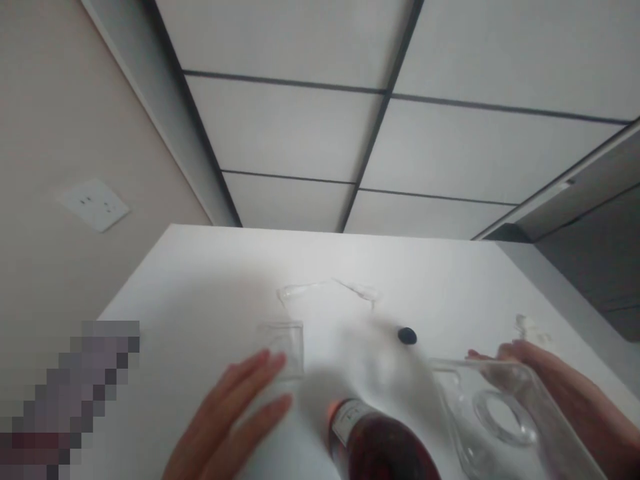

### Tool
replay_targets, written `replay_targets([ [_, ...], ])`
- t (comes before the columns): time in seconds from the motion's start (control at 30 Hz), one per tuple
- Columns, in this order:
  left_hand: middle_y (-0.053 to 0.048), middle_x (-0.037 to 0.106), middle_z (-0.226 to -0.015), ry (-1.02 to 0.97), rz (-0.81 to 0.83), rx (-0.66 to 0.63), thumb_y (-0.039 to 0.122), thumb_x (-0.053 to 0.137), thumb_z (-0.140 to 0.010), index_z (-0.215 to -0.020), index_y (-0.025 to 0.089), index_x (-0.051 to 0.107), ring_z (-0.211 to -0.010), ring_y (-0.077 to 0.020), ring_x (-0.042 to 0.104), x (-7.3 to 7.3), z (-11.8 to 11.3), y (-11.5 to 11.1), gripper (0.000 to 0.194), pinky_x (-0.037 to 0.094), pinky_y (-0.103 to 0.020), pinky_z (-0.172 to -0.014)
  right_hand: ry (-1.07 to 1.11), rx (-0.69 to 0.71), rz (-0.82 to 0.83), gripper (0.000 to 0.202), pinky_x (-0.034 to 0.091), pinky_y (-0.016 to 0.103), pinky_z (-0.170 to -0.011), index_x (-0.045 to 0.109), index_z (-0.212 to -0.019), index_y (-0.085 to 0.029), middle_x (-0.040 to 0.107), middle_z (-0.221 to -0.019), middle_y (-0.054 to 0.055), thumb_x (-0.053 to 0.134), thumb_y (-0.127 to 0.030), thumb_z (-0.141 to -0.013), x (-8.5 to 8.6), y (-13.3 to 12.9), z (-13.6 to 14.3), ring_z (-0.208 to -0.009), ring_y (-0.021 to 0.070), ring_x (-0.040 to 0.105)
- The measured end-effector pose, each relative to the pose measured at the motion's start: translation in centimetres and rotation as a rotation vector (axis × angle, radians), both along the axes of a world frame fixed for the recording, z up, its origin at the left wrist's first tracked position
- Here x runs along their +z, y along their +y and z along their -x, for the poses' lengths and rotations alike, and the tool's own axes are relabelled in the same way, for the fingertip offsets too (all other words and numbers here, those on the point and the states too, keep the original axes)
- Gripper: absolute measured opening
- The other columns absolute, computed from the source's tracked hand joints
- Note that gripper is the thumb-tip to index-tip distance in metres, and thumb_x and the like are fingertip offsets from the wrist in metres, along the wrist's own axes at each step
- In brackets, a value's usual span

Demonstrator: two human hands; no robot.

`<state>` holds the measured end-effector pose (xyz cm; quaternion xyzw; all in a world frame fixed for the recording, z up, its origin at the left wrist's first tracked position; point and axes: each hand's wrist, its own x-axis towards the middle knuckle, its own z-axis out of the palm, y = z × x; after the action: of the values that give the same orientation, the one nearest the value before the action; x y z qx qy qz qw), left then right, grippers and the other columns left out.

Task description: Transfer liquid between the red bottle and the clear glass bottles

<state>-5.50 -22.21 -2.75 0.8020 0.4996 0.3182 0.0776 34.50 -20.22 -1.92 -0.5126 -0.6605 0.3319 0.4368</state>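
Head view: dark red bottle (380,443) sits at 6 o'clock on the white worktop (200,293). From it, left hand (227,413) at 9 o'clock, open, fingers extended, nearest a clear square piece (294,347) between 10 and 11. Black cap (407,335) at 1. Clear plastic tray (521,440) with round ring at 3, right hand (570,387) behind it; cannot tell whether gripping.

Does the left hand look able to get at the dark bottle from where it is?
Probably yes: the left hand looks open, its fingers apart, and the dark bottle is just to its right. Only white tabletop shows between them, so nothing visible blocks the way.
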Motion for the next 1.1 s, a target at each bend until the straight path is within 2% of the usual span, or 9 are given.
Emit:
replay_targets([
  [0.13,-0.01,0.052,-0.17,0.107,0.094,0.194,0.06,0.067,-0.099,-0.166,0.034,0.041,-0.149,-0.0382,0.059,-0.8,2.9,2.8,0.076,0.061,-0.055,-0.111,0.028,0.109,-0.022,0.061,0.058,0.039,-0.112,0.064,-0.151,-0.034,0.064,-0.152,0.011,0.081,-0.049,-0.094,0.5,4.1,3.6,-0.14,0.0341,0.064],
  [0.27,-0.006,0.064,-0.16,0.115,0.121,0.133,0.051,0.069,-0.101,-0.165,0.035,0.043,-0.141,-0.0323,0.067,-3.0,3.4,4.4,0.071,0.061,-0.047,-0.113,-0.002,0.259,0.137,0.064,0.041,0.06,-0.127,0.057,-0.154,-0.04,0.056,-0.159,0.008,0.081,-0.044,-0.095,-0.8,7.1,7.2,-0.151,0.0349,0.053],
  [0.43,-0.005,0.069,-0.154,0.104,0.128,0.133,0.054,0.066,-0.103,-0.16,0.036,0.049,-0.135,-0.0312,0.072,-3.6,3.7,4.5,0.062,0.063,-0.045,-0.11,-0.102,0.278,0.205,0.07,0.039,0.068,-0.126,0.051,-0.153,-0.04,0.057,-0.161,0.007,0.08,-0.029,-0.09,-3.1,7.3,9.1,-0.152,0.0345,0.052],
  [0.57,-0.005,0.067,-0.157,0.103,0.126,0.144,0.057,0.061,-0.105,-0.16,0.036,0.05,-0.138,-0.0309,0.07,-3.3,4.0,4.8,0.06,0.063,-0.046,-0.11,-0.135,0.339,0.219,0.077,0.038,0.064,-0.128,0.043,-0.158,-0.038,0.053,-0.165,0.008,0.078,-0.026,-0.091,-2.9,6.5,9.0,-0.154,0.0313,0.05],
  [0.63,-0.005,0.066,-0.158,0.111,0.121,0.143,0.056,0.061,-0.106,-0.161,0.036,0.049,-0.139,-0.0314,0.069,-3.5,4.2,5.0,0.06,0.063,-0.047,-0.11,-0.151,0.307,0.16,0.085,0.037,0.062,-0.129,0.032,-0.165,-0.04,0.045,-0.171,0.007,0.076,-0.025,-0.093,-2.8,6.0,8.3,-0.159,0.0303,0.043],
  [0.7,-0.007,0.066,-0.158,0.111,0.104,0.155,0.057,0.062,-0.104,-0.163,0.036,0.046,-0.138,-0.0336,0.069,-3.9,4.4,5.2,0.064,0.063,-0.049,-0.109,-0.167,0.188,0.076,0.079,0.044,0.059,-0.126,0.031,-0.167,-0.04,0.05,-0.167,0.008,0.07,-0.029,-0.099,-3.1,5.5,7.2,-0.153,0.0291,0.051],
  [0.8,-0.01,0.062,-0.162,0.069,0.069,0.166,0.061,0.066,-0.099,-0.167,0.035,0.039,-0.141,-0.0383,0.066,-4.2,4.8,5.5,0.077,0.061,-0.056,-0.111,-0.211,-0.037,-0.035,0.046,0.058,0.053,-0.109,0.054,-0.151,-0.033,0.067,-0.141,0.009,0.061,-0.035,-0.105,-4.4,5.4,5.0,-0.119,0.027,0.07],
  [0.9,-0.011,0.058,-0.164,0.014,0.032,0.182,0.06,0.065,-0.1,-0.167,0.034,0.038,-0.146,-0.0394,0.061,-3.5,5.2,6.0,0.077,0.056,-0.06,-0.116,-0.267,-0.119,-0.059,0.043,0.062,0.052,-0.097,0.061,-0.143,-0.026,0.067,-0.132,0.012,0.065,-0.033,-0.101,-5.9,6.2,3.7,-0.102,0.0269,0.07],
  [1.1,-0.014,0.067,-0.154,-0.082,-0.093,0.156,0.059,0.063,-0.103,-0.152,0.029,0.056,-0.144,-0.0382,0.063,-1.2,3.0,4.1,0.058,0.054,-0.06,-0.117,-0.36,-0.114,-0.108,0.042,0.059,0.053,-0.102,0.063,-0.141,-0.021,0.066,-0.139,0.011,0.073,-0.041,-0.105,-7.2,7.2,3.9,-0.119,0.0291,0.069],
])
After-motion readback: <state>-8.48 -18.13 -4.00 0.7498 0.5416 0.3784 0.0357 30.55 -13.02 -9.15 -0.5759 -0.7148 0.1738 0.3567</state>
